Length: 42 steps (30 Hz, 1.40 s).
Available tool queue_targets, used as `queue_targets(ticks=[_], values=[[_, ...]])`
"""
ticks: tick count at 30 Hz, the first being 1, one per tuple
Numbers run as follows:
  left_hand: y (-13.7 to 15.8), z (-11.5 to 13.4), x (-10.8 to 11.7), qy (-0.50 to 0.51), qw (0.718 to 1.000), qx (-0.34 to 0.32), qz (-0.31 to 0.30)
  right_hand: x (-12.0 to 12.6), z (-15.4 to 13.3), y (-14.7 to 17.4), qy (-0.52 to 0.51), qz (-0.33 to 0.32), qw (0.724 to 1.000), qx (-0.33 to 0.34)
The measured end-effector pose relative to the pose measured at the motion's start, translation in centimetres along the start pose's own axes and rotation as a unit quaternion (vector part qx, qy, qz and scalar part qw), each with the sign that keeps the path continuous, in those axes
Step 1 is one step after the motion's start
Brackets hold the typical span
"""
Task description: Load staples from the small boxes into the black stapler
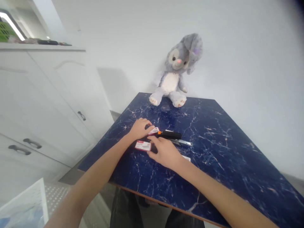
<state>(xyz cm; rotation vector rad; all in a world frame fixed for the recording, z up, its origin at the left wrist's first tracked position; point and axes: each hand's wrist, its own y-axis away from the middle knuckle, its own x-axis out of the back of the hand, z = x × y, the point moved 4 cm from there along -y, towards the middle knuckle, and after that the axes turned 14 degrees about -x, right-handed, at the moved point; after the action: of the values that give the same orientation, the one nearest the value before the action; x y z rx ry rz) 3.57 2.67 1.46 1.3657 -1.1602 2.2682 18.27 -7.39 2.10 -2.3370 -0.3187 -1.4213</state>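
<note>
My left hand (pixel 141 129) reaches over the dark blue marbled table (pixel 213 158), its fingers curved and apart. Its fingertips are at the near end of a small red-and-white box (pixel 155 129); whether they touch it cannot be made out. Lower down, my right hand (pixel 167 152) has thumb and forefinger spread at the right end of a second red-and-white box (pixel 142 145), which lies flat. Just beyond the right hand is a black stapler (pixel 172 135) with an orange part. A slim silver-and-clear object (pixel 186 143) lies beside it, partly hidden by that hand.
A grey plush rabbit (pixel 171 82) sits at the table's back edge against the white wall. Another white item (pixel 186 158) pokes out behind my right wrist. White cabinets (pixel 47 104) with dark handles stand at left. A white-rimmed container (pixel 26 202) is at lower left.
</note>
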Motion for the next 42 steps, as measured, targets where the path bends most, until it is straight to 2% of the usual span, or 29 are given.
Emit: queue_targets(ticks=[2,4,6,8,10,12,16,20,25,42], values=[[0.0,0.2,0.8,0.048,0.996,0.025,0.076,1.7,1.7,0.8,-0.025,0.040,0.999,-0.011],[0.0,0.7,1.3,0.140,0.979,0.053,0.138,3.5,3.6,1.8,-0.043,0.090,0.995,-0.023],[0.0,1.7,1.1,0.274,0.947,0.070,0.153,5.0,5.4,2.7,-0.061,0.142,0.987,-0.034],[0.0,3.1,0.5,0.401,0.906,0.074,0.111,5.7,6.8,3.4,-0.067,0.180,0.981,-0.028],[0.0,4.5,-0.4,0.482,0.872,0.070,0.045,5.9,7.6,3.8,-0.063,0.202,0.977,-0.010],[0.0,5.4,-1.1,0.523,0.850,0.063,-0.001,5.8,8.0,3.9,-0.058,0.214,0.975,0.004],[0.1,5.5,-2.0,0.568,0.821,0.060,-0.019,5.7,8.2,4.0,-0.057,0.214,0.975,0.020],[0.2,5.2,-2.5,0.578,0.811,0.079,-0.031,5.7,8.2,4.0,-0.056,0.209,0.976,0.021],[0.1,5.0,-2.7,0.595,0.799,0.088,-0.020,5.6,8.2,4.0,-0.060,0.207,0.976,0.019],[0.1,4.2,-2.9,0.600,0.794,0.102,-0.003,5.3,8.5,4.0,-0.051,0.226,0.973,-0.002]])
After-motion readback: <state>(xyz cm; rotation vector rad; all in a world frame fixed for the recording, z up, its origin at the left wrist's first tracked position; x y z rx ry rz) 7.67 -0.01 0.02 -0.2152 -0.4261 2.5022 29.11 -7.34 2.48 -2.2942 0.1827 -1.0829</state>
